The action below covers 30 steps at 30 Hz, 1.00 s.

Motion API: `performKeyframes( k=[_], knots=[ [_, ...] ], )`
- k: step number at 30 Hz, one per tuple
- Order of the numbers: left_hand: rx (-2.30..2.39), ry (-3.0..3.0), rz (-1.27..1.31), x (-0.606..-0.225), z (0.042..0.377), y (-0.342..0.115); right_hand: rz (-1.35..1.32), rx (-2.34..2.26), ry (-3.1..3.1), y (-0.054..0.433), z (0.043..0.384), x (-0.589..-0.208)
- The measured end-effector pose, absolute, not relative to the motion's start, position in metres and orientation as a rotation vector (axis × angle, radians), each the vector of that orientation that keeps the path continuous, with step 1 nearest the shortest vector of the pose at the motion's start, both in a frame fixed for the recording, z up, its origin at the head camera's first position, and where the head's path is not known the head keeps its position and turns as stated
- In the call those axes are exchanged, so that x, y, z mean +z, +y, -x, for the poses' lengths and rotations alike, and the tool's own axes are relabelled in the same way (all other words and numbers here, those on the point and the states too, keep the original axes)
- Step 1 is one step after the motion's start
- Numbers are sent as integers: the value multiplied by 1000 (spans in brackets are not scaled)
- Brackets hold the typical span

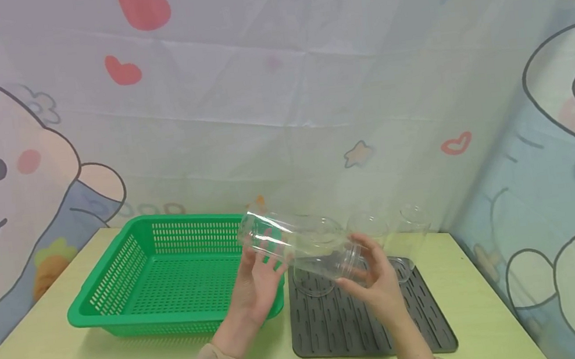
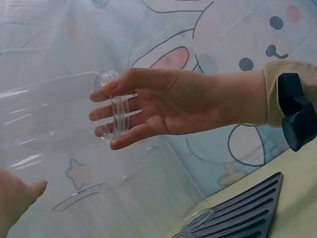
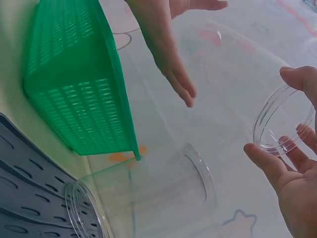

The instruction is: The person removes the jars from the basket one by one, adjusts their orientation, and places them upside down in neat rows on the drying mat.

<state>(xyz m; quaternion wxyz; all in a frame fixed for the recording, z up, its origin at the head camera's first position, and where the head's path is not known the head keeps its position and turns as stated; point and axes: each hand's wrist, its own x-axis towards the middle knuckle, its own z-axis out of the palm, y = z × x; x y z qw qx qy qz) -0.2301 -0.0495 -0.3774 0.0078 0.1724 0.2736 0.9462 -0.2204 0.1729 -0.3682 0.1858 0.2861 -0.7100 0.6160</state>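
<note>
A clear jar (image 1: 294, 240) is held tilted in the air, its far left end higher than its ringed right end. My right hand (image 1: 379, 281) grips the ringed rim (image 2: 118, 116), thumb on one side and fingers on the other, as the left wrist view also shows. My left hand (image 1: 258, 282) is at the jar's other end with its fingers extended, overlapping the clear wall. In the right wrist view the left hand (image 3: 166, 54) has straight fingers, not curled round the jar.
A green plastic basket (image 1: 88, 309) stands on the pale table (image 1: 38, 358) at left. Right of it lies a grey ridged drying mat (image 1: 330, 336). More clear jars stand on the mat behind my hands, including one at the right (image 1: 412, 242).
</note>
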Motion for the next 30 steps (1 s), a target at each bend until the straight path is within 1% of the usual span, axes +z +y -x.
performKeyframes(
  k=[5, 10, 22, 30],
  knots=[
    [2881, 848, -569, -383, 227, -39, -810, 1732, -2029, 171, 220, -372],
    [2882, 766, -537, -385, 227, -33, -815, 1732, -2036, 171, 220, -373],
    [2896, 726, -497, -383, 224, -28, -840, 1743, -2039, 171, 222, -371],
    [2905, 719, -488, -384, 224, -24, -799, 1762, -2075, 175, 225, -372]
  ],
)
